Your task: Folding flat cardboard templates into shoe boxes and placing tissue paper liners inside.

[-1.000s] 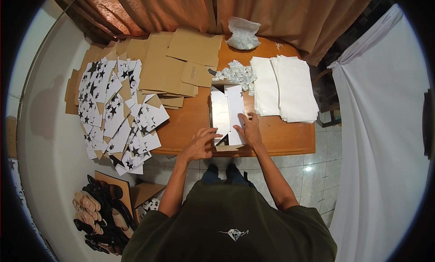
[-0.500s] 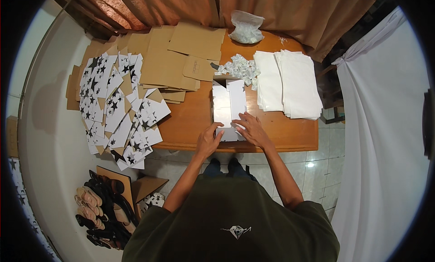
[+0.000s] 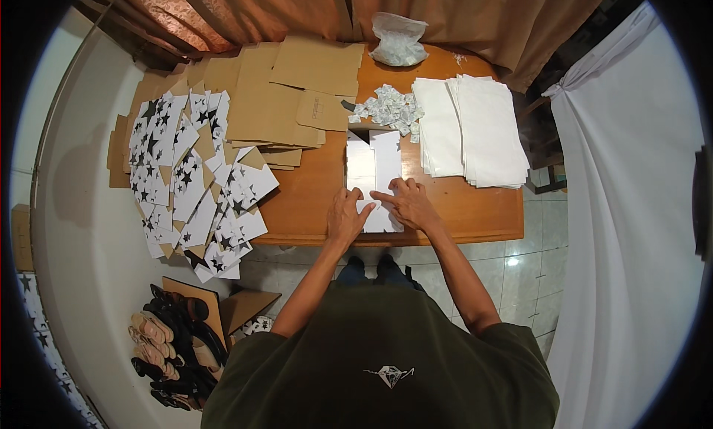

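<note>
Rust-coloured curtains hang behind the brown wooden bench (image 3: 312, 199). From the head view, I see my left hand (image 3: 347, 217) and right hand (image 3: 409, 202) spread flat, pressing a white folded cardboard sheet (image 3: 373, 165) at the bench's near edge, beside a white paper stack (image 3: 471, 128).
</note>
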A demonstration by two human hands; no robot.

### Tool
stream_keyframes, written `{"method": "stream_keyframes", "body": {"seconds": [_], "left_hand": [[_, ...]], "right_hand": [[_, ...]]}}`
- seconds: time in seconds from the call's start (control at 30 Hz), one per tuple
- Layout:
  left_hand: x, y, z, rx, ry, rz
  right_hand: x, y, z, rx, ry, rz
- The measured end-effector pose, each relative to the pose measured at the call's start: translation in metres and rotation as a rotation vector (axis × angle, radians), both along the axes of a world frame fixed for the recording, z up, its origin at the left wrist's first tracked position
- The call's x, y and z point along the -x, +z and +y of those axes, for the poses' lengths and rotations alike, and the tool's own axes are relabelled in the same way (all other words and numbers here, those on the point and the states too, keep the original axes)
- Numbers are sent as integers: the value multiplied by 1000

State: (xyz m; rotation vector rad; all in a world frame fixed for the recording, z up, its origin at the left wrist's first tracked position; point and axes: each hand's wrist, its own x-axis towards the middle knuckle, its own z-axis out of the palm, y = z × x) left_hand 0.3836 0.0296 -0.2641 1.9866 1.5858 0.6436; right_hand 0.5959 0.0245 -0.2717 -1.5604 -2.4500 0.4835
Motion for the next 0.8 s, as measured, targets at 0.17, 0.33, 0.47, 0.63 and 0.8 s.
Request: {"method": "stream_keyframes", "body": {"seconds": [0.17,0.33,0.47,0.63,0.8], "left_hand": [[7,-13,3,-18,5,72],[8,-10,3,33,29,72],[13,-11,6,56,34,47],[18,-21,13,30,30,63],[19,-20,30,-71,5,104]], "right_hand": [[10,-1,8,-55,26,-76],[16,-4,17,26,47,-68],[21,0,22,57,52,-80],[25,5,24,113,15,-48],[26,3,25,126,-76,230]]}}
